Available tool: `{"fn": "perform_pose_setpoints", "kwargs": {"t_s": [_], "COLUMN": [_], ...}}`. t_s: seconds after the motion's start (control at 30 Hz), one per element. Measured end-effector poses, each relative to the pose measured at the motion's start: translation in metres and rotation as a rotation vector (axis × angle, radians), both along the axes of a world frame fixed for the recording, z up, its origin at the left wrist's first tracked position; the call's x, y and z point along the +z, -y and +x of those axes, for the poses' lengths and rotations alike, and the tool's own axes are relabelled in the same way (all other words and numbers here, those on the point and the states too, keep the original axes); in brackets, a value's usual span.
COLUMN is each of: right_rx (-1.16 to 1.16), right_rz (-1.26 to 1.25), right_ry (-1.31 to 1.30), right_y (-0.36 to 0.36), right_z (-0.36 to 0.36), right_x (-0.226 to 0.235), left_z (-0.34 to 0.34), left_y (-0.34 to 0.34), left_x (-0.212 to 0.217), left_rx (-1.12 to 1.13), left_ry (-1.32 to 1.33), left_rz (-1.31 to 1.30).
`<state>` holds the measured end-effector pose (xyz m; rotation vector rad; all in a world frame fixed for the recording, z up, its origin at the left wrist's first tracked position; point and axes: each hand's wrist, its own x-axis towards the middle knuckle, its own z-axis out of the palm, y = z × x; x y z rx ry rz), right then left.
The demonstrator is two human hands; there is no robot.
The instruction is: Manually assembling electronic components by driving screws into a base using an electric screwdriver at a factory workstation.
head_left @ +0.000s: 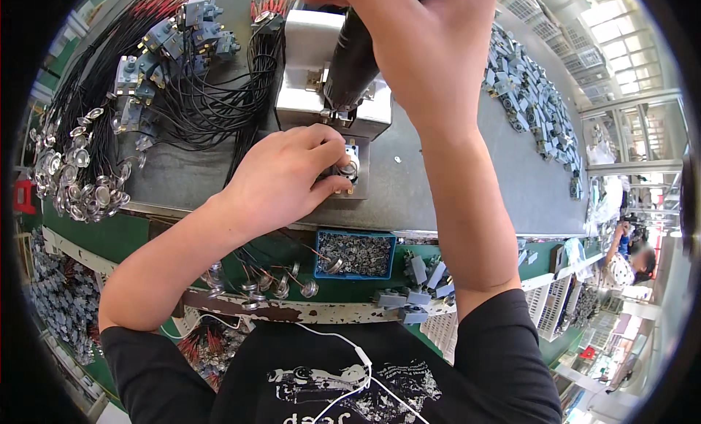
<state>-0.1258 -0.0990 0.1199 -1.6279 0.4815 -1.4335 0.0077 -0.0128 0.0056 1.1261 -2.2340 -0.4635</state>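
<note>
- I am looking down from the head camera at the left hand, whose thumb and forefinger tips are closing in together on a small switch, clamping its left side.
- That switch is sitting low in front of the pale metal fixture, just below the tip of a black cylindrical tool.
- The right hand is arching over the tool's upper part (its fingers are running behind the tool and past the top edge, so I cannot tell whether they are gripping it).
- The fixture is standing on a grey metal tabletop.
- Left of it, black wires are spreading in a tangle, with grey switch housings and shiny round caps lying among them.
- To the right, more grey housings are lying in a long heap.
- Nearer the body, a blue tray is holding tiny metal pieces.
</note>
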Motion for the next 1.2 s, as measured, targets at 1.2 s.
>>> {"fn": "perform_pose_setpoints", "kwargs": {"t_s": [1.2], "right_rx": [-0.185], "right_rz": [0.170], "right_ry": [0.141], "right_y": [-0.016], "right_z": [-0.016], "right_x": [-0.033], "left_z": [0.004], "left_y": [-0.003], "left_x": [-0.001], "left_rx": [0.035], "left_ry": [0.001], "left_rz": [0.086]}}
